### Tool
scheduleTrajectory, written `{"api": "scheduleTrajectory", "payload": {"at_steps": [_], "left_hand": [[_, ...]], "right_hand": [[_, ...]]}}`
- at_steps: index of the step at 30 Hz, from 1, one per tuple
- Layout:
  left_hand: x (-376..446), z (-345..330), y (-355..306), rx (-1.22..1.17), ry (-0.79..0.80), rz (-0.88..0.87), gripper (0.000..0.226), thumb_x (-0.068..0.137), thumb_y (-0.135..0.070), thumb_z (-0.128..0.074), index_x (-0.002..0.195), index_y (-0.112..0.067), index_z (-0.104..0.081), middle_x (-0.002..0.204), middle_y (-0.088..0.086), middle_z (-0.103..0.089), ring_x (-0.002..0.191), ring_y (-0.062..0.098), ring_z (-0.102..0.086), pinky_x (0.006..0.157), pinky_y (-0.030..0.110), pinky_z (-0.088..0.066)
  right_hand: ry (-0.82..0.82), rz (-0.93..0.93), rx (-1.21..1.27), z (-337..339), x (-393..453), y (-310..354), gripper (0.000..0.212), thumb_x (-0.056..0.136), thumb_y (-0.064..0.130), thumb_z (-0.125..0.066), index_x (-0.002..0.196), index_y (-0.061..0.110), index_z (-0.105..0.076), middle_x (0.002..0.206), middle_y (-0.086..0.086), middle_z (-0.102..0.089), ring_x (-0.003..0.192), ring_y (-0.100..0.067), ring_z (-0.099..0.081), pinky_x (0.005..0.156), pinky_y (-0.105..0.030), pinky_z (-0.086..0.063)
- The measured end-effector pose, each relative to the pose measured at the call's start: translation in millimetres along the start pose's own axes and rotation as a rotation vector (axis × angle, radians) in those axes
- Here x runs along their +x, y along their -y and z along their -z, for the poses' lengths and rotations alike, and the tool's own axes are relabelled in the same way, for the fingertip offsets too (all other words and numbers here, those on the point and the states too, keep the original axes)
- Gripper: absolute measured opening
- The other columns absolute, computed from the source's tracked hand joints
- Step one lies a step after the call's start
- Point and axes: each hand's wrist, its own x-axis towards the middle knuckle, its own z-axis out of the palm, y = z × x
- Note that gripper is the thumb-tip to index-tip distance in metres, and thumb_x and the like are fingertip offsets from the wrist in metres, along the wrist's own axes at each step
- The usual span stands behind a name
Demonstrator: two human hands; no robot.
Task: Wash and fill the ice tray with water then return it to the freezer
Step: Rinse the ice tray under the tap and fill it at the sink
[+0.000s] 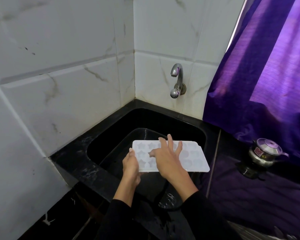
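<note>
A white ice tray (194,157) with star-shaped and round moulds is held level over the black sink (145,118). My left hand (131,164) grips its near left edge, thumb on top. My right hand (168,157) lies flat on top of the tray with fingers spread over the middle moulds. A steel tap (177,76) sticks out of the tiled wall above the sink; no water runs from it.
White marble-look tiles cover both walls of the corner. A purple curtain (263,75) hangs at the right. A small steel pot with a lid (265,152) stands on the black counter (249,191) right of the sink. The sink rim looks wet.
</note>
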Motion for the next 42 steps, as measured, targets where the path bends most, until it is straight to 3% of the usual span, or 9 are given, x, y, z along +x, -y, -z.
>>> {"api": "scheduleTrajectory", "payload": {"at_steps": [6, 9, 14, 18, 24, 29, 33, 39, 42], "left_hand": [[-1.5, 0.6, -0.5, -0.017, 0.011, 0.007, 0.035, 0.102, -0.038, -0.03, 0.108, -0.015, -0.056, 0.1, 0.012, -0.067, 0.091, 0.03, -0.066, 0.08, 0.046, -0.056], [-4.3, 1.4, -1.5, -0.031, 0.021, -0.005, 0.034, 0.103, -0.037, -0.029, 0.102, -0.016, -0.056, 0.102, 0.014, -0.067, 0.094, 0.031, -0.066, 0.087, 0.05, -0.054], [-4.4, 4.0, -1.9, -0.028, 0.005, -0.023, 0.035, 0.103, -0.037, -0.03, 0.096, -0.017, -0.058, 0.097, 0.015, -0.068, 0.088, 0.031, -0.067, 0.074, 0.043, -0.056], [-6.1, 4.1, -2.4, -0.015, -0.001, -0.038, 0.035, 0.103, -0.037, -0.03, 0.087, -0.022, -0.057, 0.093, 0.012, -0.067, 0.083, 0.027, -0.066, 0.069, 0.039, -0.056], [-9.2, 4.5, -4.7, -0.007, -0.006, -0.026, 0.032, 0.103, -0.038, -0.03, 0.087, -0.024, -0.054, 0.092, 0.011, -0.066, 0.087, 0.029, -0.067, 0.079, 0.047, -0.056], [-7.1, 6.6, -5.6, -0.009, -0.021, -0.02, 0.034, 0.103, -0.038, -0.03, 0.085, -0.024, -0.055, 0.093, 0.012, -0.066, 0.084, 0.028, -0.066, 0.069, 0.04, -0.056], [-6.0, 6.8, -6.9, -0.002, -0.027, -0.008, 0.035, 0.102, -0.039, -0.03, 0.082, -0.025, -0.055, 0.094, 0.012, -0.066, 0.086, 0.03, -0.066, 0.074, 0.043, -0.057], [-1.3, 7.8, -8.2, -0.008, -0.023, 0.01, 0.035, 0.102, -0.04, -0.032, 0.099, -0.019, -0.059, 0.101, 0.015, -0.069, 0.09, 0.031, -0.068, 0.084, 0.049, -0.055], [4.8, 11.3, -9.5, -0.031, -0.025, 0.015, 0.036, 0.101, -0.042, -0.032, 0.107, -0.017, -0.058, 0.103, 0.013, -0.069, 0.091, 0.032, -0.067, 0.083, 0.05, -0.055]], "right_hand": [[-0.016, 0.007, 0.021, -1.0, -0.5, 2.0, 0.05, 0.086, -0.011, -0.054, 0.125, 0.022, -0.058, 0.154, -0.011, -0.02, 0.148, -0.036, 0.009, 0.114, -0.062, 0.011], [-0.058, 0.028, 0.059, -0.4, -0.6, 4.7, 0.056, 0.081, -0.016, -0.049, 0.124, 0.02, -0.047, 0.151, -0.012, -0.022, 0.148, -0.035, 0.007, 0.116, -0.061, 0.007], [-0.03, 0.133, 0.032, -6.5, 5.9, 16.5, 0.052, 0.085, 0.002, -0.066, 0.126, 0.031, -0.053, 0.159, -0.009, -0.011, 0.148, -0.033, 0.012, 0.115, -0.062, 0.01], [0.0, 0.141, -0.011, -12.2, 10.1, 22.3, 0.047, 0.088, 0.014, -0.068, 0.129, 0.033, -0.058, 0.16, -0.009, -0.01, 0.148, -0.036, 0.012, 0.114, -0.064, 0.01], [-0.018, 0.138, -0.002, -12.9, 14.3, 23.1, 0.039, 0.091, 0.014, -0.065, 0.126, 0.03, -0.06, 0.16, -0.01, -0.012, 0.149, -0.035, 0.012, 0.113, -0.062, 0.012], [-0.005, 0.153, -0.005, -12.5, 14.8, 22.9, 0.045, 0.09, 0.013, -0.065, 0.131, 0.03, -0.057, 0.159, -0.009, -0.015, 0.149, -0.034, 0.011, 0.113, -0.061, 0.011], [-0.019, 0.146, 0.008, -17.2, 15.9, 22.5, 0.046, 0.09, 0.015, -0.066, 0.131, 0.034, -0.056, 0.16, -0.008, -0.013, 0.149, -0.034, 0.01, 0.113, -0.061, 0.012], [-0.086, 0.161, 0.084, -9.9, 8.3, 14.5, 0.062, 0.084, -0.009, -0.057, 0.13, 0.031, -0.048, 0.16, -0.009, -0.009, 0.149, -0.032, 0.012, 0.114, -0.061, 0.013], [-0.15, 0.057, 0.128, 6.3, 1.1, -9.0, 0.065, 0.076, -0.017, -0.048, 0.121, 0.029, -0.051, 0.159, -0.007, -0.01, 0.148, -0.029, 0.014, 0.113, -0.058, 0.017]]}}
